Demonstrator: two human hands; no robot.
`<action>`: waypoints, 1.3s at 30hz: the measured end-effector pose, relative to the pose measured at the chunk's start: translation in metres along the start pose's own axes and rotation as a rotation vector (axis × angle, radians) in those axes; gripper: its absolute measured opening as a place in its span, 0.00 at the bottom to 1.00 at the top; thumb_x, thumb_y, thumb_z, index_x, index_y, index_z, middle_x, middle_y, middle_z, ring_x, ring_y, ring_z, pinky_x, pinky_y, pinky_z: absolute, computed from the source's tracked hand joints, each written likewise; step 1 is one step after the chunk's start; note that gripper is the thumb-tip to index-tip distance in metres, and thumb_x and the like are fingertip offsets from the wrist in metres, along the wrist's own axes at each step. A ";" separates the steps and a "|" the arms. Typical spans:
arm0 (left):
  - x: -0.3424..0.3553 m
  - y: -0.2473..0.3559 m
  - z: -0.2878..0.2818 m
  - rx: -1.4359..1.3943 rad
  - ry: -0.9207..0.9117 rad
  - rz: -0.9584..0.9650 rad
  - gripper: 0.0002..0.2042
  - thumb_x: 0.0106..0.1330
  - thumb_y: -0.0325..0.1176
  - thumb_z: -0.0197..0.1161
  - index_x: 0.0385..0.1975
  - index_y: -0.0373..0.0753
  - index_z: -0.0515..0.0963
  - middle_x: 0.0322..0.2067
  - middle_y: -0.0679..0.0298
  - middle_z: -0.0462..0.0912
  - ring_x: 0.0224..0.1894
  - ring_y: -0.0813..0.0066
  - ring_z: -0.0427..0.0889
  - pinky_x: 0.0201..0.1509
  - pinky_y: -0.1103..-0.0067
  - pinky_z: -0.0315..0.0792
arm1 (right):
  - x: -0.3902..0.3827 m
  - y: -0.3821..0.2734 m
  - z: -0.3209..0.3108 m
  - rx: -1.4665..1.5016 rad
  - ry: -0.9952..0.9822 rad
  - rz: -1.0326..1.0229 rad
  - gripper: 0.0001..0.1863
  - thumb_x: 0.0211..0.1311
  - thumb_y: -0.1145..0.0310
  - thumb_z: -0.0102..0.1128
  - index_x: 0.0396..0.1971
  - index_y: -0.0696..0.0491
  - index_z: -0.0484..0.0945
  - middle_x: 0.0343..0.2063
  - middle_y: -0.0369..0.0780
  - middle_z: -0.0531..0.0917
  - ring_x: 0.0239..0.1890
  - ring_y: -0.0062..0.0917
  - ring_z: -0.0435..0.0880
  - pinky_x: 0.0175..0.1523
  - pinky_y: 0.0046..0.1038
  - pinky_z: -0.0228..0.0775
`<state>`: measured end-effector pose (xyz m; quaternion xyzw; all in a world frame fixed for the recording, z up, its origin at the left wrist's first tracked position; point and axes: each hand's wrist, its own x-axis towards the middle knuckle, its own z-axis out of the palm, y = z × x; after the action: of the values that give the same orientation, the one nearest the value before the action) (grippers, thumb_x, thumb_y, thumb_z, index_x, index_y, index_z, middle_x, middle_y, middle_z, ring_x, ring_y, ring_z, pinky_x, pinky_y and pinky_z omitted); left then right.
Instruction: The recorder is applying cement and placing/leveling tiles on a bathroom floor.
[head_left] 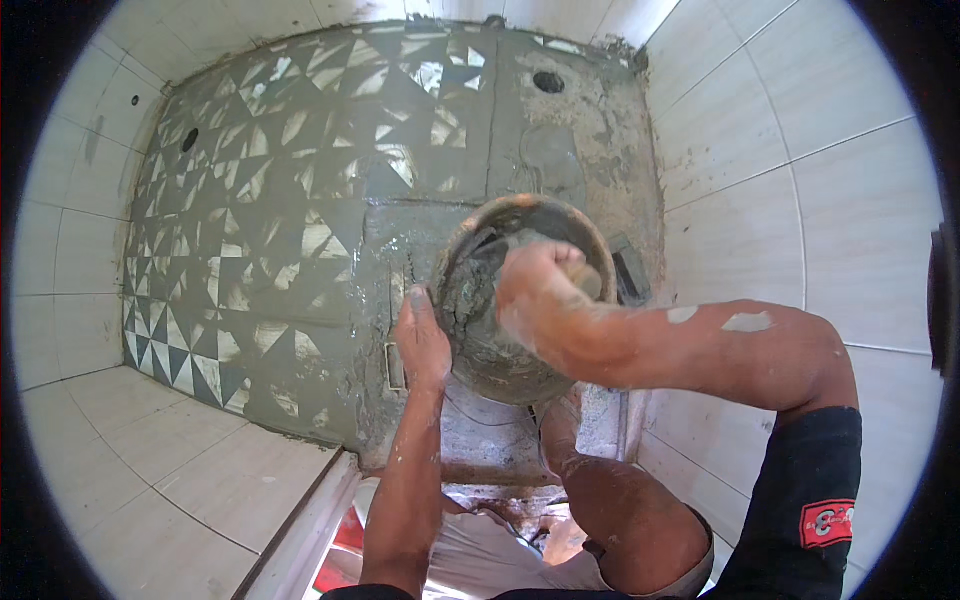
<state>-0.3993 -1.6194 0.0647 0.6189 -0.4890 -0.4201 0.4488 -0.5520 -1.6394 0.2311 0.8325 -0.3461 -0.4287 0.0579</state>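
A round, mortar-smeared bucket [592, 222] stands on the floor in front of me, with wet grey mortar [472, 285] inside. My left hand [424, 340] grips the bucket's left side at the rim. Over the bucket, my right hand [540, 290] is closed round the light-coloured handle [584, 277] of what looks like a trowel. Its working end is down in the mortar, blurred and partly hidden by my hand. Both hands and the right forearm carry mortar smears.
Patterned floor tiles [205, 375] smeared with grey spread to the left. Rough bare floor with a round hole [548, 82] lies beyond the bucket. A dark flat object [629, 275] sits right of the bucket, a thin rectangular frame [395, 367] left. Tiled walls [735, 180] enclose the space.
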 end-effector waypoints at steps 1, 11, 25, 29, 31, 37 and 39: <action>0.003 -0.002 0.000 0.003 -0.057 -0.104 0.24 0.80 0.48 0.48 0.43 0.28 0.78 0.32 0.57 0.81 0.36 0.71 0.75 0.45 0.70 0.71 | 0.006 -0.010 -0.001 0.026 -0.130 -0.075 0.12 0.52 0.65 0.62 0.34 0.56 0.86 0.33 0.46 0.83 0.37 0.41 0.82 0.31 0.43 0.75; 0.005 0.001 -0.009 0.015 -0.050 -0.141 0.24 0.75 0.50 0.56 0.45 0.29 0.82 0.36 0.47 0.86 0.39 0.58 0.84 0.46 0.66 0.73 | -0.070 0.005 0.011 0.279 0.468 0.276 0.06 0.52 0.70 0.64 0.29 0.52 0.88 0.31 0.41 0.88 0.35 0.32 0.89 0.35 0.36 0.82; 0.000 0.014 -0.002 0.019 -0.023 -0.059 0.24 0.74 0.50 0.57 0.44 0.30 0.82 0.33 0.43 0.85 0.35 0.49 0.84 0.43 0.65 0.74 | 0.005 -0.033 0.019 -0.237 0.178 -0.051 0.07 0.53 0.65 0.64 0.29 0.49 0.87 0.30 0.43 0.84 0.32 0.39 0.85 0.30 0.44 0.76; -0.001 0.013 -0.001 0.046 -0.045 -0.086 0.22 0.74 0.49 0.57 0.44 0.30 0.82 0.34 0.44 0.86 0.36 0.54 0.84 0.44 0.66 0.74 | -0.025 -0.025 0.024 -0.172 0.233 -0.068 0.10 0.55 0.65 0.61 0.30 0.55 0.86 0.29 0.43 0.81 0.32 0.38 0.84 0.29 0.42 0.74; -0.002 0.015 -0.002 0.037 -0.046 -0.104 0.22 0.75 0.48 0.57 0.45 0.30 0.82 0.36 0.44 0.86 0.38 0.56 0.83 0.46 0.66 0.73 | -0.037 -0.026 0.023 -0.157 0.239 -0.038 0.10 0.55 0.66 0.60 0.32 0.54 0.85 0.29 0.42 0.80 0.32 0.38 0.84 0.29 0.40 0.74; 0.002 -0.001 -0.003 0.046 -0.053 -0.153 0.21 0.73 0.49 0.60 0.43 0.32 0.83 0.33 0.46 0.86 0.37 0.54 0.86 0.44 0.66 0.75 | -0.052 0.007 0.040 0.297 0.256 0.058 0.09 0.58 0.70 0.62 0.38 0.51 0.87 0.30 0.45 0.85 0.39 0.41 0.87 0.38 0.44 0.80; 0.003 -0.003 -0.004 0.020 -0.038 -0.121 0.21 0.73 0.48 0.60 0.44 0.31 0.83 0.34 0.46 0.87 0.38 0.56 0.86 0.45 0.68 0.75 | -0.057 0.027 0.030 0.421 0.246 0.104 0.10 0.57 0.70 0.63 0.39 0.50 0.87 0.32 0.46 0.86 0.40 0.41 0.88 0.40 0.43 0.81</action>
<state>-0.3940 -1.6212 0.0622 0.6439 -0.4633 -0.4530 0.4070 -0.6114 -1.6181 0.2617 0.8532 -0.4606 -0.2391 -0.0530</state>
